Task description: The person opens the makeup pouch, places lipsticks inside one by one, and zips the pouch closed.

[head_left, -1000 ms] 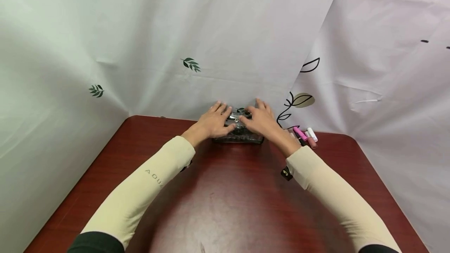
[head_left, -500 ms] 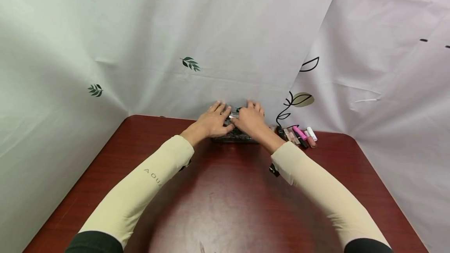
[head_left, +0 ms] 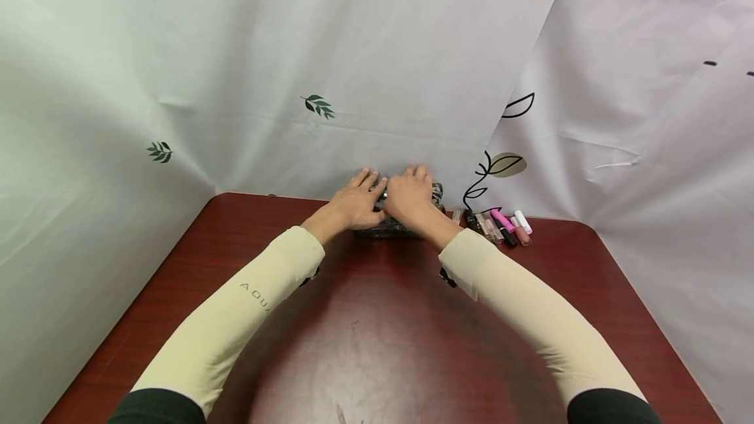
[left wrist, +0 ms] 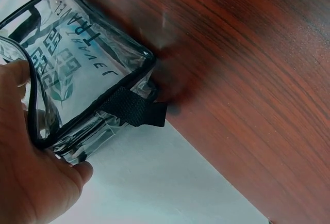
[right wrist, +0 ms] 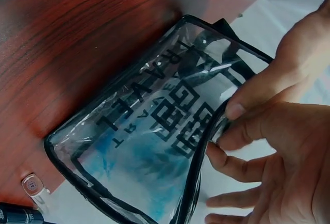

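A clear pouch with black trim and "TRAVEL" lettering (right wrist: 149, 110) stands at the table's back edge, against the curtain. My left hand (head_left: 356, 205) grips its left top part; in the left wrist view the thumb and a finger of this hand (left wrist: 36, 182) lie around the pouch (left wrist: 72, 64) near its black strap (left wrist: 129, 108). Close beside it, my right hand (head_left: 410, 200) pinches the black top edge between thumb and index finger, as the right wrist view shows that hand (right wrist: 289, 162). Its other fingers spread behind the edge.
Several small cosmetics tubes, one of them pink (head_left: 502, 220) and one white (head_left: 522, 222), lie to the right of the pouch on the dark red table (head_left: 377, 345). A pale patterned curtain (head_left: 377, 70) hangs behind and at both sides.
My right hand has moved left along the top of the pouch, close to my left hand, uncovering the pouch's right end and more of the tubes. My left hand has stayed in place.
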A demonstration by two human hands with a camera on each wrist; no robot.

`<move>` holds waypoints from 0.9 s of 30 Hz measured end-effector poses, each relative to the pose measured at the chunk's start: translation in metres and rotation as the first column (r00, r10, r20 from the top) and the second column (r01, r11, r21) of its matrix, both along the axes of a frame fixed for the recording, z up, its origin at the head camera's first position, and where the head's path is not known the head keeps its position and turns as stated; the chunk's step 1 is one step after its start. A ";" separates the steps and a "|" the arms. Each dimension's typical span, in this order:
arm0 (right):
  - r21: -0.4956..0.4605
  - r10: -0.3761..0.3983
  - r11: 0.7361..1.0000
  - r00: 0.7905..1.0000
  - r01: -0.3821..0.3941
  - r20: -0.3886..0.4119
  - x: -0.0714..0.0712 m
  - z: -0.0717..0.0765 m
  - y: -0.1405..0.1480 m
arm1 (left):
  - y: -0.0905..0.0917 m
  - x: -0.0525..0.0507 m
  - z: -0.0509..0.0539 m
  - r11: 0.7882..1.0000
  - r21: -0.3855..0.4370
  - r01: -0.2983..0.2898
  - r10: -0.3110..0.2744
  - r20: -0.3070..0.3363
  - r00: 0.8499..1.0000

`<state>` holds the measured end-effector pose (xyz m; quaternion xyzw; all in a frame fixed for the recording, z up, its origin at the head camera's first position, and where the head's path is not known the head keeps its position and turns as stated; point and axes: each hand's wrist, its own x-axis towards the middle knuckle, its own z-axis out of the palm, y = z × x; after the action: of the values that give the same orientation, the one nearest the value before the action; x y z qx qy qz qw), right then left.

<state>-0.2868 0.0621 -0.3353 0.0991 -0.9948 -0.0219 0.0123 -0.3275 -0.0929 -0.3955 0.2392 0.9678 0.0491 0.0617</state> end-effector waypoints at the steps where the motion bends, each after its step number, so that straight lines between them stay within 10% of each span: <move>1: 0.014 0.000 1.000 1.000 0.001 -0.007 0.000 -0.001 -0.001 | -0.001 -0.005 -0.005 1.000 0.018 -0.002 0.002 0.010 1.000; 4: 0.022 -0.017 1.000 1.000 0.017 -0.019 -0.001 -0.002 -0.001 | -0.002 -0.009 -0.009 0.999 0.033 0.002 -0.002 0.020 1.000; 7: -0.015 -0.047 0.999 0.999 0.047 -0.011 -0.004 -0.004 0.001 | 0.005 0.017 0.017 1.000 0.020 -0.018 0.017 0.031 0.999; 12: -0.039 -0.079 0.996 0.996 0.080 0.038 -0.004 0.001 0.005 | 0.007 0.030 0.028 0.999 -0.019 -0.028 0.028 -0.001 1.000; 27: -0.020 -0.139 0.989 0.977 0.144 0.160 -0.002 0.028 0.026 | 0.011 0.031 0.033 0.998 -0.049 -0.044 0.046 0.029 0.999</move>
<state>-0.2890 0.0881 -0.3073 0.0291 -0.9974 0.0009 -0.0666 -0.2970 -0.0819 -0.3626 0.2149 0.9728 0.0307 0.0810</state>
